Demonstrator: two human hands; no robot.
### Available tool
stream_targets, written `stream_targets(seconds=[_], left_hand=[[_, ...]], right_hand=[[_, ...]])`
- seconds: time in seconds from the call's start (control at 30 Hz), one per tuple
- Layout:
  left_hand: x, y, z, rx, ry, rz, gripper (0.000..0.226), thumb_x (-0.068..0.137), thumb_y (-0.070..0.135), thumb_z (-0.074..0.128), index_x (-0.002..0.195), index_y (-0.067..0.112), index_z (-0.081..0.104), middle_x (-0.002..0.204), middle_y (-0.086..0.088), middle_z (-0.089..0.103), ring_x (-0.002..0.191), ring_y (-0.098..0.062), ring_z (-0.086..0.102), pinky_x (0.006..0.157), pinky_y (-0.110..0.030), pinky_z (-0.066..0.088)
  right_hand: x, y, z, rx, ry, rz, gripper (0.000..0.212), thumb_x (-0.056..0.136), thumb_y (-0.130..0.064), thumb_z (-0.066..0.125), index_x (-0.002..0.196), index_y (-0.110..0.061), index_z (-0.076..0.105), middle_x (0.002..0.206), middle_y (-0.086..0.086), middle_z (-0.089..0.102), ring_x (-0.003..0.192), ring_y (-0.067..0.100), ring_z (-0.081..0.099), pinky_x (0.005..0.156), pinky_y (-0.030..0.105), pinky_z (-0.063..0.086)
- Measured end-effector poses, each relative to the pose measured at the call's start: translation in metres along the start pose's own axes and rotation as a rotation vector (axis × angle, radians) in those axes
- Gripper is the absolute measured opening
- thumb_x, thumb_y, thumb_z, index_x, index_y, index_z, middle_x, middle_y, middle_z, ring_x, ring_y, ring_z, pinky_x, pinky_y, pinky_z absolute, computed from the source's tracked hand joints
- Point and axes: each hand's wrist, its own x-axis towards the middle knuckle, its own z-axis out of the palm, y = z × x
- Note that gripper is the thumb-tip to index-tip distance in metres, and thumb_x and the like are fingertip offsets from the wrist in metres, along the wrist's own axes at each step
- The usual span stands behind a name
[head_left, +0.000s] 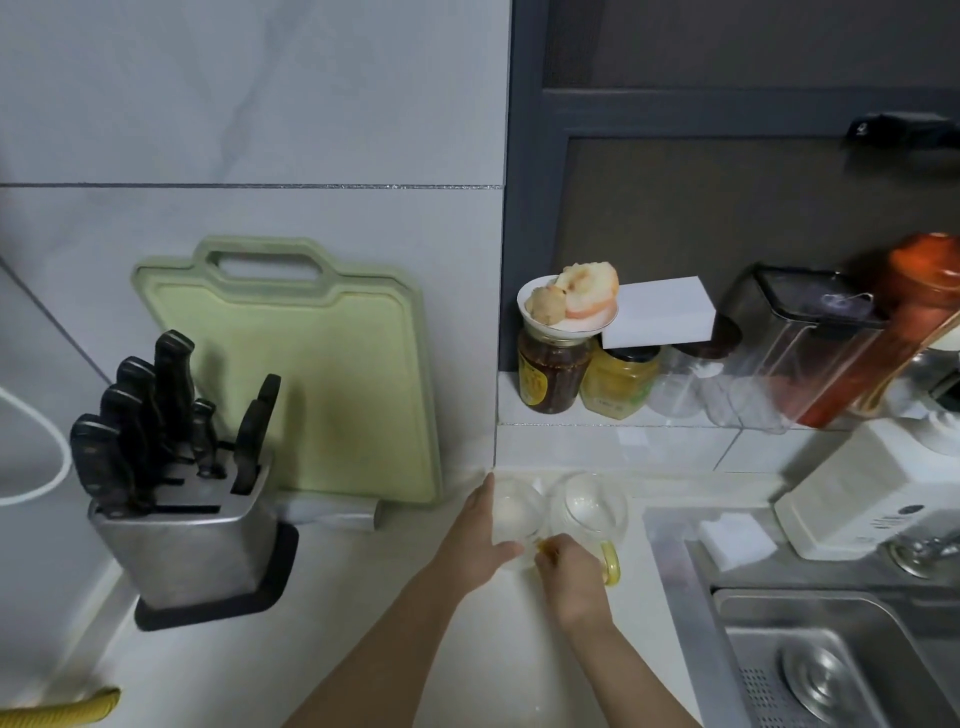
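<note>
On counter (363, 623), glass cup (517, 512) against left hand (480, 540) fingers (485, 493).

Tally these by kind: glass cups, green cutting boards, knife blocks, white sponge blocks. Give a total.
glass cups: 2
green cutting board: 1
knife block: 1
white sponge blocks: 2
Total: 6
</note>
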Motion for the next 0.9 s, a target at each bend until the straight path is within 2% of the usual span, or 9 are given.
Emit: stream_targets(seconds=[0.2,0.37,0.5,0.63,0.73,0.9], left_hand=[[0.000,-0.005,0.004,0.037,0.005,-0.020,0.093,0.087,0.026,0.065,0.152,0.014,-0.001,0.161,0.000,0.004,0.147,-0.016,0.009,0.116,-0.028,0.012],[-0.016,-0.007,0.007,0.085,0.064,-0.131,0.102,0.083,0.032,0.069,0.151,0.014,-0.004,0.158,-0.005,0.016,0.143,-0.023,0.022,0.114,-0.034,0.026],[-0.051,-0.005,0.011,0.119,0.108,-0.203,0.100,0.086,0.036,0.063,0.150,0.014,-0.010,0.151,-0.008,0.031,0.133,-0.023,0.038,0.106,-0.034,0.037],[-0.103,0.007,0.016,0.385,0.030,-0.117,0.082,0.091,0.044,0.051,0.151,0.016,0.004,0.146,-0.005,0.038,0.131,-0.023,0.042,0.104,-0.034,0.037],[-0.144,0.014,0.025,0.562,-0.073,-0.021,0.072,0.093,0.047,0.045,0.150,0.019,0.014,0.141,-0.007,0.045,0.129,-0.024,0.043,0.105,-0.036,0.034],[-0.197,0.013,0.048,0.661,-0.145,0.080,0.066,0.092,0.050,0.043,0.148,0.020,0.024,0.137,-0.007,0.051,0.128,-0.026,0.045,0.104,-0.036,0.034]], right_hand=[[-0.002,0.000,0.000,-0.012,-0.013,-0.004,0.008,0.094,-0.014,0.043,0.093,-0.012,0.051,0.088,0.002,0.059,0.081,0.016,0.055,0.069,0.026,0.040],[-0.017,0.004,-0.003,-0.102,-0.007,-0.054,0.018,0.089,-0.017,0.047,0.106,-0.013,0.050,0.095,0.005,0.062,0.089,0.020,0.059,0.074,0.035,0.050],[-0.047,0.011,-0.015,-0.238,-0.001,-0.103,0.035,0.089,-0.020,0.047,0.123,-0.016,0.042,0.109,0.006,0.061,0.101,0.023,0.059,0.077,0.035,0.049],[-0.089,0.025,-0.026,-0.402,0.003,-0.119,0.052,0.091,-0.025,0.045,0.140,-0.016,0.029,0.129,0.007,0.053,0.117,0.024,0.052,0.087,0.034,0.045],[-0.125,0.041,-0.031,-0.512,0.015,-0.117,0.054,0.092,-0.028,0.045,0.142,-0.016,0.026,0.131,0.007,0.053,0.118,0.025,0.052,0.093,0.034,0.044],[-0.186,0.074,-0.032,-0.607,0.005,-0.073,0.054,0.092,-0.025,0.043,0.142,-0.017,0.025,0.131,0.007,0.053,0.119,0.025,0.051,0.095,0.034,0.042]])
